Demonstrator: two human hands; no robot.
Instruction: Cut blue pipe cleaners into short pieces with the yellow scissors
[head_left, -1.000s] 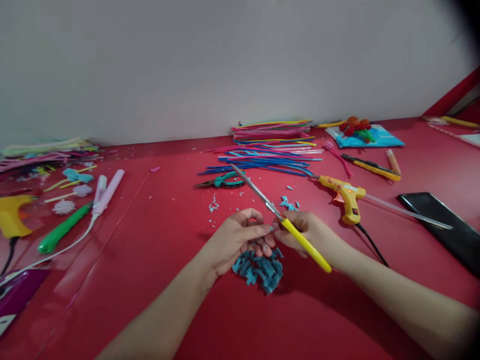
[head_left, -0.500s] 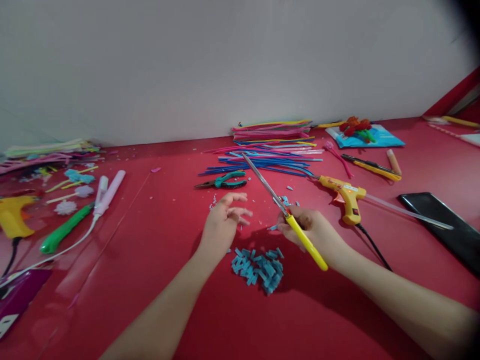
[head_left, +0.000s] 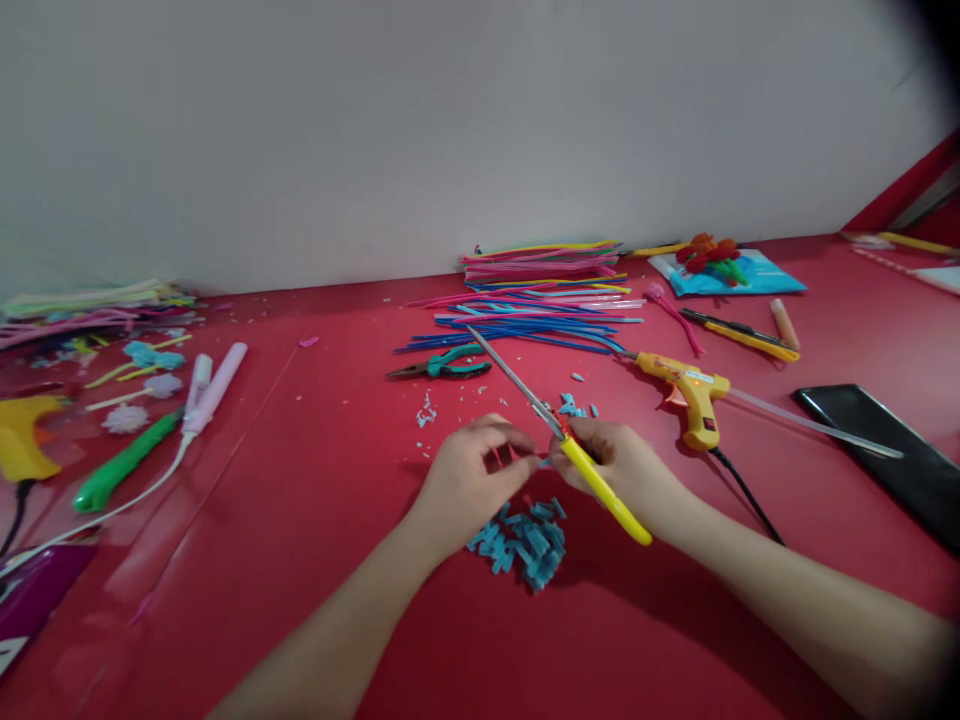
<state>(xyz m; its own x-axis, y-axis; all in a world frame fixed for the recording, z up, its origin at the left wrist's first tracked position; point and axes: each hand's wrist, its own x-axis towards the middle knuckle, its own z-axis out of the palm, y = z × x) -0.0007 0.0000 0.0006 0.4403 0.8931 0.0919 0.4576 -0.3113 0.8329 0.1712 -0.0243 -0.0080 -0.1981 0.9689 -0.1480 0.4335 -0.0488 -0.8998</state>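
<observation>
My right hand holds yellow-handled scissors, their long metal blades pointing up and to the left. Close beside it, my left hand has thumb and forefinger pinched together. A small blue piece shows between the fingertips of both hands, mostly hidden by them. Just below the hands lies a pile of short blue fuzzy strips on the red table. More small blue bits are scattered beyond the right hand.
Teal-handled pliers lie ahead, before bundles of coloured pipe cleaners. On the right are a yellow glue gun with its cord and a black phone. A pink hair-iron-like tool and a green-handled tool lie left.
My left hand has moved right and slightly down to meet my right hand, its spread fingers now pinched at the small blue piece. The scissors stay in my right hand, shifted slightly.
</observation>
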